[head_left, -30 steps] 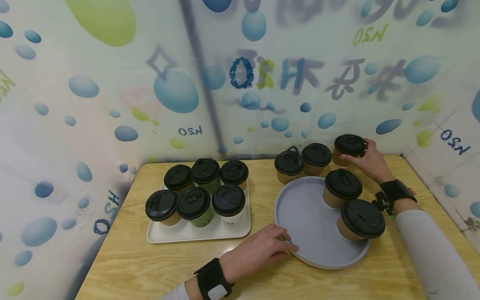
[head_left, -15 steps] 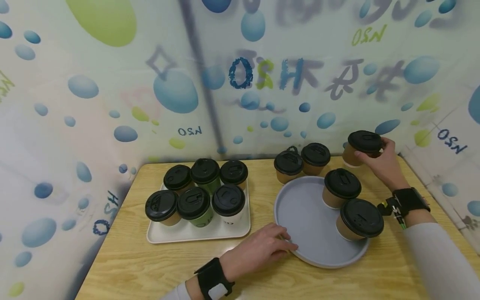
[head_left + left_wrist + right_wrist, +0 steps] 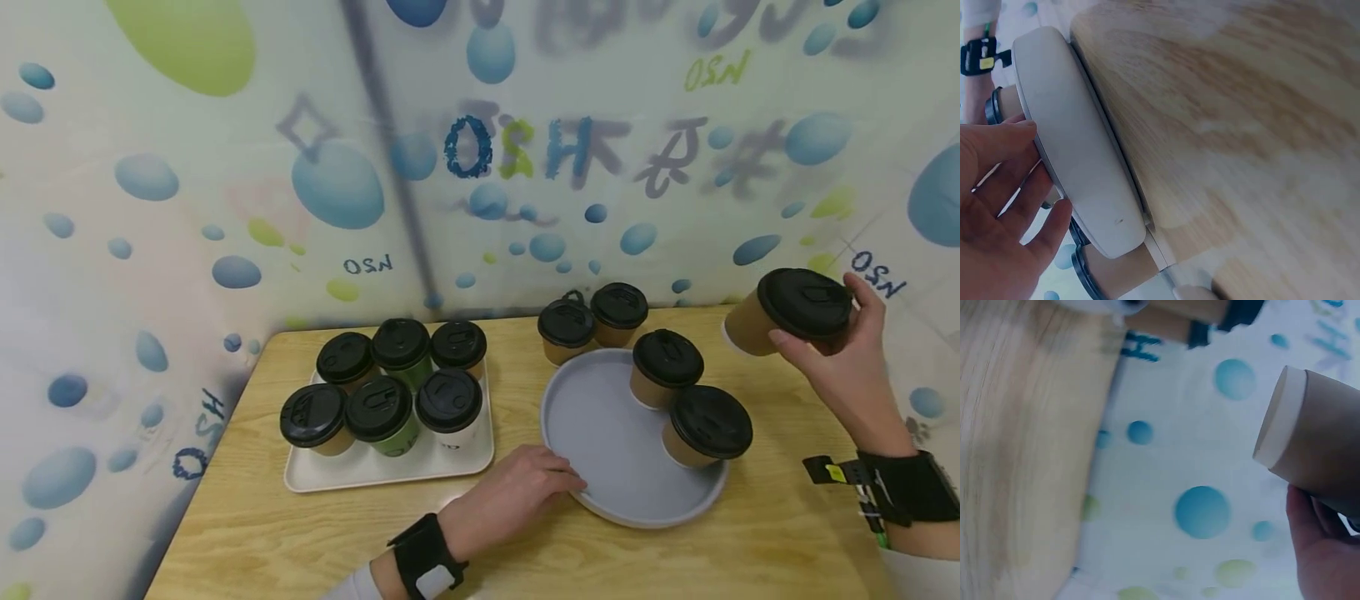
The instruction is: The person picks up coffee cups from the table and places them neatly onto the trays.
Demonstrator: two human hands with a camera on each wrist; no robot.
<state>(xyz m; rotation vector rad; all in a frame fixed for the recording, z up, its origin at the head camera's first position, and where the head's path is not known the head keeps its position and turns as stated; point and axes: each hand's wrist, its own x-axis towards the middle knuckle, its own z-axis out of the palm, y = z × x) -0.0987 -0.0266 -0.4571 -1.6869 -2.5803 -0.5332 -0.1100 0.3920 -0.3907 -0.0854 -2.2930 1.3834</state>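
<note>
My right hand (image 3: 855, 371) grips a brown paper coffee cup (image 3: 753, 323) with a black lid, raised above the table at the far right and tilted. The right wrist view shows the pale base of this cup (image 3: 1322, 431), with fingers under its side. Two similar lidded cups, a rear one (image 3: 663, 371) and a front one (image 3: 705, 425), stand on the right part of a round grey tray (image 3: 600, 433). My left hand (image 3: 510, 496) rests its fingertips at that tray's front left rim. In the left wrist view, its loosely bent fingers (image 3: 1047, 234) touch the tray's side (image 3: 1079, 144).
Two more lidded cups, one left (image 3: 566, 329) and one right (image 3: 618, 315), stand behind the grey tray. At left, a white rectangular tray (image 3: 390, 475) bears several brown, green and white lidded cups. A patterned backdrop (image 3: 420, 167) rises behind the wooden table (image 3: 300, 542).
My right hand has lifted the cup from the table's back edge and brought it rightward and nearer, tilting it. My left hand stays at the tray's rim. The head view has shifted slightly.
</note>
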